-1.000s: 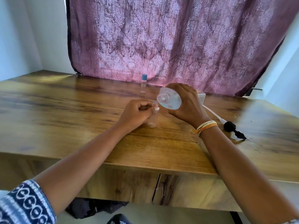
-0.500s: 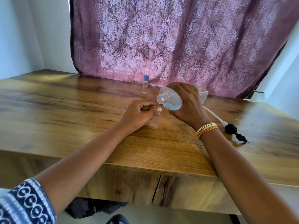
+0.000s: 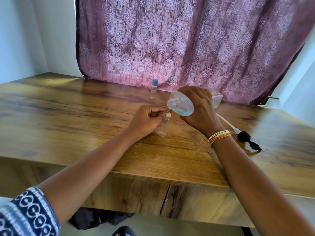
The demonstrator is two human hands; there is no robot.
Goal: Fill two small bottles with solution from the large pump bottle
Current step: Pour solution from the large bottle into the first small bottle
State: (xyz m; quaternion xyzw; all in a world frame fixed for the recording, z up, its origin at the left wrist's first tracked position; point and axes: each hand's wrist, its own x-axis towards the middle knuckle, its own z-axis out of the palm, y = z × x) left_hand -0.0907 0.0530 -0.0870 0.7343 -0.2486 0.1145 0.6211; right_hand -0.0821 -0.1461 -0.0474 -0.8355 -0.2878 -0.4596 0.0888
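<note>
My right hand (image 3: 198,108) grips the large clear bottle (image 3: 183,103), tipped on its side with its open neck pointing left. Bluish liquid pools in its lower shoulder. Just below and left of that neck, my left hand (image 3: 146,120) pinches the top of a small clear bottle (image 3: 162,129) that stands on the wooden table (image 3: 68,120). My fingers hide the small bottle's mouth. A second small clear bottle (image 3: 154,89) with a blue cap stands upright near the curtain. The black pump head with its white tube (image 3: 245,137) lies on the table to the right.
A purple patterned curtain (image 3: 187,40) hangs behind the table. A small wet patch (image 3: 252,151) shines around the pump head. The table's front edge (image 3: 170,178) runs close under my forearms, with a dark object on the floor below.
The large bottle's neck has dipped a little lower toward the small bottle. Both hands keep their grips, and the view has drifted slightly.
</note>
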